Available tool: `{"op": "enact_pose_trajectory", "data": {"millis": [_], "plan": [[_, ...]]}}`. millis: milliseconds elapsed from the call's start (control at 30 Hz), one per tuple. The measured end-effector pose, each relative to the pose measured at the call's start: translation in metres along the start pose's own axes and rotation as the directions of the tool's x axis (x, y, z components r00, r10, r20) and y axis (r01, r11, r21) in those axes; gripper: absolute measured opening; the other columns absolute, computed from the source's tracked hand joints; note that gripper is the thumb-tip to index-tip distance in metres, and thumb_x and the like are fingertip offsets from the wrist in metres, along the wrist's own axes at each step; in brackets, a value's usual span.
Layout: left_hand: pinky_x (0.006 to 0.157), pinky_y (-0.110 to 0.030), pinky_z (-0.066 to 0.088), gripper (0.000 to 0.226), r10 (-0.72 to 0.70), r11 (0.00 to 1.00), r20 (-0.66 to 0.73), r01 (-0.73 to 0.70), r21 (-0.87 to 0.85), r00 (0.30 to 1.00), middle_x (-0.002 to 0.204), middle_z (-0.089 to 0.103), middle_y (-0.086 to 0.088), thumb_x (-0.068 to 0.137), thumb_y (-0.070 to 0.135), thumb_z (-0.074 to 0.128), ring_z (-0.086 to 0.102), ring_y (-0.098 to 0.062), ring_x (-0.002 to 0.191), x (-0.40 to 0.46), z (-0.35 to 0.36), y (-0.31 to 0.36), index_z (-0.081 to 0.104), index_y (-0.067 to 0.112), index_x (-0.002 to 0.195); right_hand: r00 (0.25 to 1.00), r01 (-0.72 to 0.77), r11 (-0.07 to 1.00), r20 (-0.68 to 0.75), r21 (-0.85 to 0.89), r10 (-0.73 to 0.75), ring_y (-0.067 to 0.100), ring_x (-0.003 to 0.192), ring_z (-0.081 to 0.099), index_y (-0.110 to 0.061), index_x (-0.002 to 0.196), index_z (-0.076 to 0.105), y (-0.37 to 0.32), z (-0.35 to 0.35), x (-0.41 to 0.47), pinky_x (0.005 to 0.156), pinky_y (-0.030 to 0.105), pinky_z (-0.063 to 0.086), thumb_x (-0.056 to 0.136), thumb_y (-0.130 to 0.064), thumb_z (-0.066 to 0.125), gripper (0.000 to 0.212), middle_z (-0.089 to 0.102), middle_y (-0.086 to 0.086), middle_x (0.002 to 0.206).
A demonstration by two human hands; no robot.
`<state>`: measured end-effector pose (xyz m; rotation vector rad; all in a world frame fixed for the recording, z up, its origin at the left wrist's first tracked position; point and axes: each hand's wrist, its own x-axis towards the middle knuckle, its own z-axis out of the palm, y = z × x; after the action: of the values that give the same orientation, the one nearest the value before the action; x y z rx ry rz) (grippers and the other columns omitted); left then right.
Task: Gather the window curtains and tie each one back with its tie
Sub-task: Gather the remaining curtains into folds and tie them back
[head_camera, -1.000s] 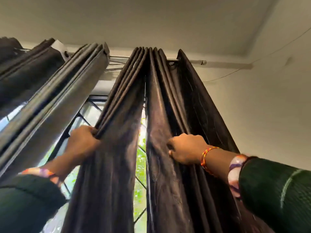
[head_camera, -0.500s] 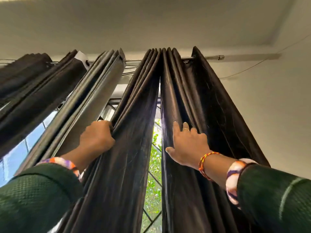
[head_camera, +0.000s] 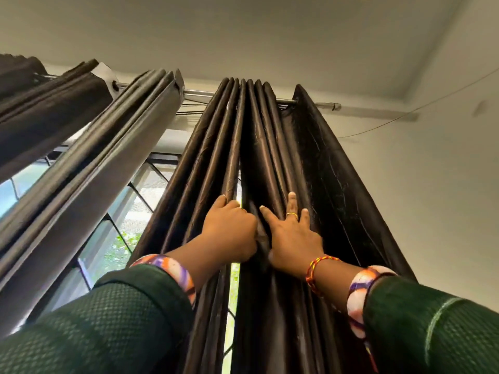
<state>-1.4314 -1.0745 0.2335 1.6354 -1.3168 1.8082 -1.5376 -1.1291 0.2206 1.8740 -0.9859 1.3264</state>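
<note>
- Gathering two dark curtain panels at centre: we've got the left hand [head_camera: 229, 228] curled round the inner edge of the left panel [head_camera: 199, 168], gripping its pleats, knuckles toward us.
- Right hand [head_camera: 293, 236] lies flat w/ fingers straight, pressing on the folds of the right panel [head_camera: 305, 163]; not pinching anything.
- Both panels hang from the rod [head_camera: 310, 103] up top, pushed nearly together, only a thin strip of daylight between them. Two more curtain bunches [head_camera: 89, 157] hang to the left, by the window [head_camera: 140, 195].
- Handling, our guess: fabric looks satiny & sheeny, so prob. slippery, soft, light-ish; pleats will slide out of a flat palm.
- Best hold, we reckon: wrap fingers + thumb round the whole bundle lower down, approx. where a tie would sit, not on single folds.
- No tie visible in view; can't tell where it is.
</note>
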Motion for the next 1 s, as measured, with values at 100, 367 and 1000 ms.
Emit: {"op": "enact_pose_trajectory", "data": {"millis": [100,367,1000], "plan": [[0.112,-0.053,0.003,0.028,-0.008,1.0,0.079,0.006,0.027,0.997,0.113,0.061,-0.01,0.084,0.025,0.045,0.039,-0.029,0.124,0.009,0.001,0.011,0.06,0.013,0.105,0.998,-0.058,0.997,0.008,0.049,0.058,0.037,0.13,0.041,-0.031,0.149,0.015,0.023,-0.005,0.0,0.1,0.041,0.04,0.088,-0.004,0.042,0.072,0.002,0.01,0.158],[0.107,-0.052,0.017,0.033,0.048,0.938,0.029,-0.035,-0.345,0.998,0.119,0.06,-0.002,0.084,0.031,0.052,0.05,-0.027,0.119,0.058,-0.006,0.065,0.058,0.022,0.115,0.949,-0.275,0.951,-0.197,-0.139,0.246,0.039,0.121,0.05,-0.035,0.14,0.038,0.132,-0.049,0.003,0.098,0.041,0.043,0.092,-0.014,0.037,0.053,0.048,0.013,0.138],[0.098,-0.043,0.04,0.026,0.113,0.718,-0.316,-0.297,-0.63,0.942,0.115,0.064,-0.003,0.088,0.026,0.052,0.056,-0.023,0.11,0.147,-0.083,0.227,0.062,0.02,0.112,0.928,-0.35,0.925,-0.188,-0.146,0.321,0.038,0.112,0.054,-0.02,0.135,0.048,0.321,-0.141,0.006,0.095,0.042,0.046,0.088,-0.012,0.048,0.048,0.054,0.018,0.126]]}}
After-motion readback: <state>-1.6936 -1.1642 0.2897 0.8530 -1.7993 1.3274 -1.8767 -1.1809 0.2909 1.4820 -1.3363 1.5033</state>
